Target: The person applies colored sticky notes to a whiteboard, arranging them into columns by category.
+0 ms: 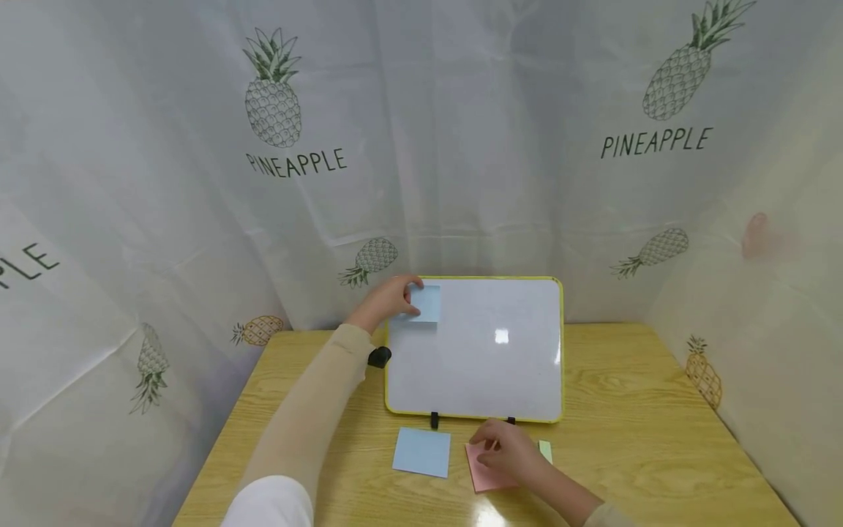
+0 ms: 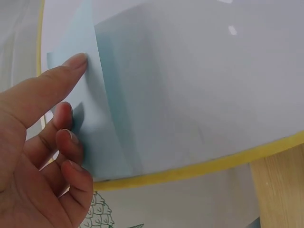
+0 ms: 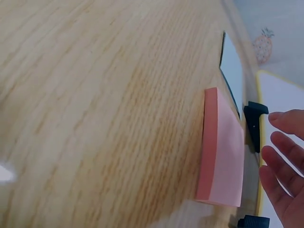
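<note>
My left hand (image 1: 387, 300) is at the upper left corner of a whiteboard (image 1: 487, 366), touching a light blue sticky note (image 1: 429, 304) on its face. In the left wrist view, thumb and fingers all lie on the front of the note (image 2: 97, 142), whose free edge stands away from the board. My right hand (image 1: 512, 452) hovers with loosely bent fingers over a pink sticky note pad (image 1: 484, 479). In the right wrist view nothing is between those fingers, and the thick pink pad (image 3: 228, 156) lies apart from them.
A light blue sticky note pad (image 1: 421, 452) lies left of the pink one. Part of a light green pad (image 1: 545, 450) shows behind my right hand. Small black feet (image 1: 435, 421) support the yellow-rimmed board on the wooden table (image 1: 626, 439). A pineapple-print curtain (image 1: 474, 183) hangs behind.
</note>
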`<act>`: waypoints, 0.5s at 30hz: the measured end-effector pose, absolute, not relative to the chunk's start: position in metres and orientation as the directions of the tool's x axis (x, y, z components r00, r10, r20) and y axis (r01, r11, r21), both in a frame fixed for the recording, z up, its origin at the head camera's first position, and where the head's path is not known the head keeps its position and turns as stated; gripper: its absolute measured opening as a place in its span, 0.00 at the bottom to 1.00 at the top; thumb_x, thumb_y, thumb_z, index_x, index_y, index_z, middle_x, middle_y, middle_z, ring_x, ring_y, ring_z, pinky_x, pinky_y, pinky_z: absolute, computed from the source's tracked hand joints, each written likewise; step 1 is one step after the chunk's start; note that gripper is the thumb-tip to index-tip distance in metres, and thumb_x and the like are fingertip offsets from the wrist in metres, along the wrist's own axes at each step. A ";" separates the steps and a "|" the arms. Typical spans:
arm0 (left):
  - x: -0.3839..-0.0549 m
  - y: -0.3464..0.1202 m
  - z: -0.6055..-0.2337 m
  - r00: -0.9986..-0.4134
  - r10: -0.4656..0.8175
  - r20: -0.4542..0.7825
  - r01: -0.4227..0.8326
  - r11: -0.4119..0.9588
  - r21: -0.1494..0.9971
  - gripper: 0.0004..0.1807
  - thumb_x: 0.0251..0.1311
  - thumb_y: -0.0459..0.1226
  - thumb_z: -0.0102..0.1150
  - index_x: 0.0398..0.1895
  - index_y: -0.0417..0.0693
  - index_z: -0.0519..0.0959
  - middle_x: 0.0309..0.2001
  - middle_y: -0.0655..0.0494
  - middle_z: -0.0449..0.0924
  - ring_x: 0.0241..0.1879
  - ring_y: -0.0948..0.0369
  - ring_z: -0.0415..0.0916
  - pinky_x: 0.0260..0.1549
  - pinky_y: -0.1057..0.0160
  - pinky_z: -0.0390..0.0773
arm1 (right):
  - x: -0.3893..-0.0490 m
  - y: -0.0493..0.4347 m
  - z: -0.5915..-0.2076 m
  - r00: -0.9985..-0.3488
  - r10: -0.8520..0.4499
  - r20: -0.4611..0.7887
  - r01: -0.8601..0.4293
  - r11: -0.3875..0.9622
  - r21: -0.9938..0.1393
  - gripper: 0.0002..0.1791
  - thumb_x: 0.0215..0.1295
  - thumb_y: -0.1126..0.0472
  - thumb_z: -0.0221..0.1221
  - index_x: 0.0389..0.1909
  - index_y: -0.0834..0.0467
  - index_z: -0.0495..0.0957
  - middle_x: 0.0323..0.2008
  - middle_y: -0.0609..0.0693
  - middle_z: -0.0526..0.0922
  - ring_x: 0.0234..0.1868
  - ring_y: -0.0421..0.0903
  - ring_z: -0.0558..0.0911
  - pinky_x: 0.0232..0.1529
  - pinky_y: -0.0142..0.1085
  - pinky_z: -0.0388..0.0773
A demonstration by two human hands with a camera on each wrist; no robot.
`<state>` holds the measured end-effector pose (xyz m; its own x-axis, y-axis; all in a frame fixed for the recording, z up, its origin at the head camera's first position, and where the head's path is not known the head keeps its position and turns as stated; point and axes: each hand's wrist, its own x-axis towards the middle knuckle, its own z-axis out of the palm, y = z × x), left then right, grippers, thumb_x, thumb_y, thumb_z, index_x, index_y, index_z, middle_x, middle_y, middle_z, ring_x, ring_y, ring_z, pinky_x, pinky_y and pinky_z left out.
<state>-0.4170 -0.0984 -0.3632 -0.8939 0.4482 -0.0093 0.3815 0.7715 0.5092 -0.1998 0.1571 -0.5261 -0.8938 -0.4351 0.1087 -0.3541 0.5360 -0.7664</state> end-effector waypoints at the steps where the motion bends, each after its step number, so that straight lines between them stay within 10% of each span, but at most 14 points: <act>1: -0.417 -0.097 -0.363 -0.892 0.452 -0.008 0.386 0.773 0.504 0.30 0.51 0.37 0.75 0.58 0.51 0.74 0.29 0.53 0.73 0.28 0.59 0.67 0.30 0.62 0.68 | -0.199 0.157 -0.527 -0.894 -0.436 0.105 -0.350 0.531 -0.772 0.12 0.51 0.71 0.70 0.37 0.57 0.85 0.39 0.46 0.81 0.32 0.36 0.75 0.31 0.32 0.77; 15: -0.413 -0.078 -0.359 -0.886 0.464 -0.002 0.408 0.782 0.471 0.30 0.51 0.38 0.75 0.58 0.54 0.73 0.29 0.55 0.73 0.27 0.60 0.66 0.30 0.63 0.67 | -0.193 0.159 -0.541 -0.884 -0.444 0.145 -0.367 0.470 -0.802 0.13 0.49 0.74 0.69 0.36 0.59 0.85 0.35 0.46 0.79 0.32 0.39 0.76 0.32 0.33 0.77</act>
